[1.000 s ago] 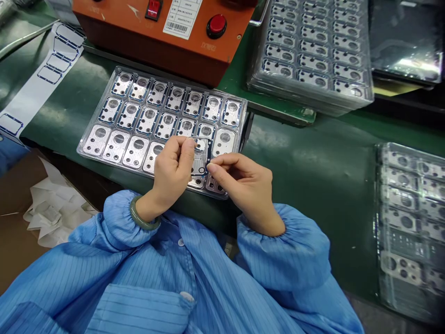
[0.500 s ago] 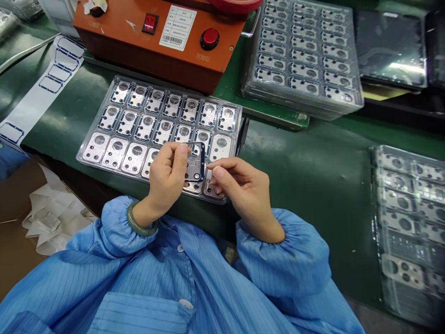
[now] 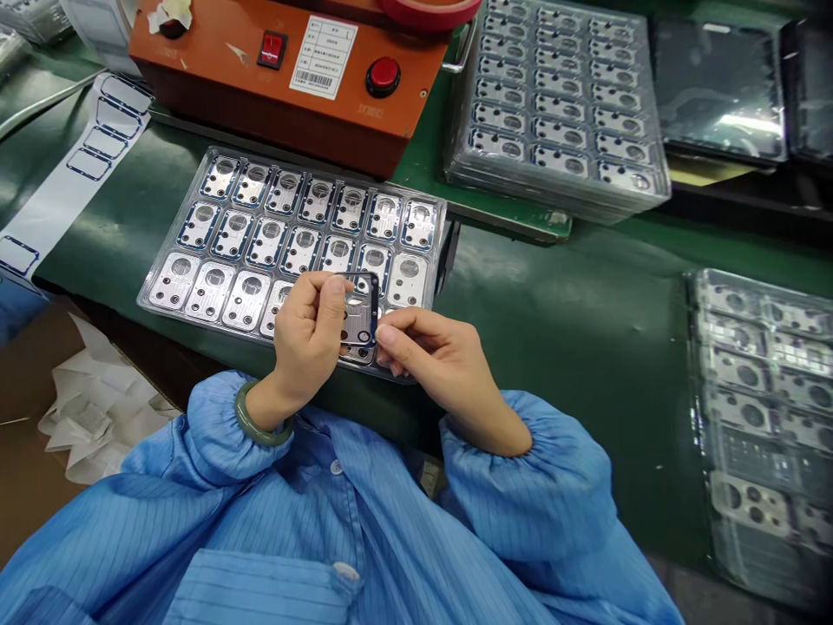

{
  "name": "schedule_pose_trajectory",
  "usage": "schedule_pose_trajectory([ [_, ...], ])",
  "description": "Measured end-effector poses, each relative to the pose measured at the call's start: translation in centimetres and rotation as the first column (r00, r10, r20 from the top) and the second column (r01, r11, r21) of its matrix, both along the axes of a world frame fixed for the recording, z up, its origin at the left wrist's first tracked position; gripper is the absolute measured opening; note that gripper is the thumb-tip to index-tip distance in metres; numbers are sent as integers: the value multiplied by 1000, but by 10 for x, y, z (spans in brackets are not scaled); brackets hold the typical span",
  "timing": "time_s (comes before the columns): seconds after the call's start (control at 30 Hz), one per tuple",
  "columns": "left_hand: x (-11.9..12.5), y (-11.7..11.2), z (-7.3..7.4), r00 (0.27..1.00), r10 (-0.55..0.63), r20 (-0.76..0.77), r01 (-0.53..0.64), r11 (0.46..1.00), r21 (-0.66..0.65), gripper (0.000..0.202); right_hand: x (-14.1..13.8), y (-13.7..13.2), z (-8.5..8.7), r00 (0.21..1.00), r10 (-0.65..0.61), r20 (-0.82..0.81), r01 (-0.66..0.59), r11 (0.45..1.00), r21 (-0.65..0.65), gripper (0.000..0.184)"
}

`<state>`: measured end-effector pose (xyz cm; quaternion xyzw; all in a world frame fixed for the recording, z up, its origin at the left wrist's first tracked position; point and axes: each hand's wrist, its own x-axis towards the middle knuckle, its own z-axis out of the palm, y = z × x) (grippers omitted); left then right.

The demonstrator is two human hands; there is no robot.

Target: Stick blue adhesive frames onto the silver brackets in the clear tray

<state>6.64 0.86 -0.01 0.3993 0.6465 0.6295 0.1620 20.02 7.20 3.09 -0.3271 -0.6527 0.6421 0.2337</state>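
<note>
My left hand (image 3: 307, 323) is closed on a small rectangular metal plate (image 3: 357, 321) with a dark blue frame along its edge, holding it by the left side. At the plate's lower right edge, the thumb and forefinger of my right hand (image 3: 429, 349) are pinched together, touching it. Whether they also grip a thin layer there is too small to tell. Beneath both hands lies a clear plastic tray (image 3: 151, 291) of similar plates. Its two far rows mostly carry blue frames; the visible plates at the near left are bare metal.
An orange machine (image 3: 273, 104) with red buttons stands behind the tray. To its right are stacked trays (image 3: 560, 113); another tray (image 3: 748, 391) lies at far right. A white strip of blue frames (image 3: 71, 187) crosses the left side, above a cardboard box (image 3: 32, 365) of crumpled white paper.
My right hand has moved slightly left, and its fingertips have closed onto the plate's lower right edge. My left hand keeps hold of the plate. The whole view has shifted a little.
</note>
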Motion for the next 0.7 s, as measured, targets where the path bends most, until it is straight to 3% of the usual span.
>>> schedule_pose_trajectory([
  [0.5,2,0,-1,996,42,-82,-41,999,5,26,2,-3,-6,999,-28,28,24,992,126,27],
  [0.7,2,0,-1,994,36,-101,-32,998,47,25,0,-4,-8,998,-59,2,58,985,163,18],
])
